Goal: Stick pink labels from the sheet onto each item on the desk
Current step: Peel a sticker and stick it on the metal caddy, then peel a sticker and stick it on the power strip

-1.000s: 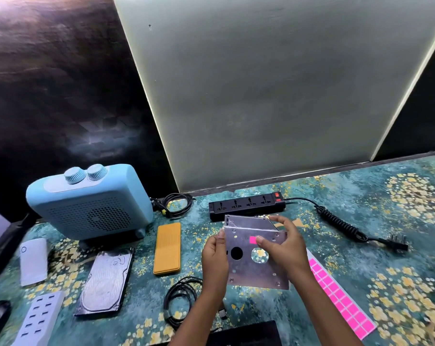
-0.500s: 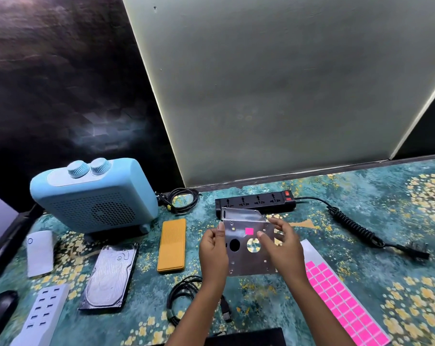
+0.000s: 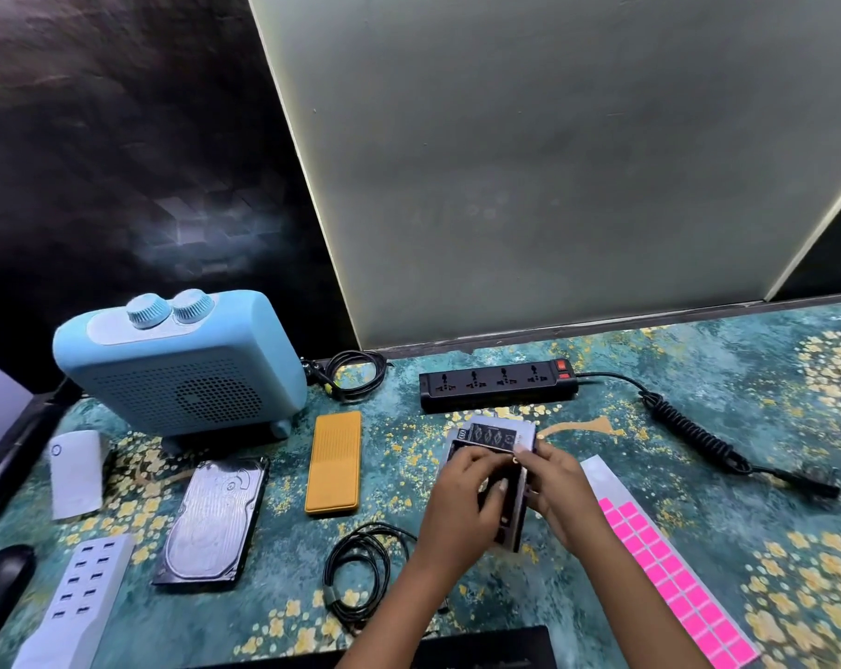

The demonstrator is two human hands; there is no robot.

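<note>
1. Gripping the metal bracket (image 3: 498, 444) from both sides, the left hand (image 3: 462, 504) and right hand (image 3: 560, 490) hold it above the desk (image 3: 698, 417), tilted so its dark inner face shows; no pink label can be seen on the side facing the camera.
2. Left fingers curl over the near-left part of the bracket, and the right thumb and fingers pinch its right edge.
3. Just to the right of the right hand, the pink label sheet (image 3: 669, 577) lies flat on the desk, running diagonally toward the lower right corner.
4. Beyond the hands sits a black power strip (image 3: 498, 383), its coiled cord (image 3: 693, 437) trailing off to the right.
5. Left of the hands lies an orange case (image 3: 334, 468), and a looped black cable (image 3: 358, 572) rests below it, near the left forearm.
6. Farther left are a hard drive (image 3: 213, 523), a white power bank (image 3: 76, 473) and a white multi-port charger (image 3: 78, 601).
7. A blue fan heater (image 3: 182, 364) stands upright at the back left.
</note>
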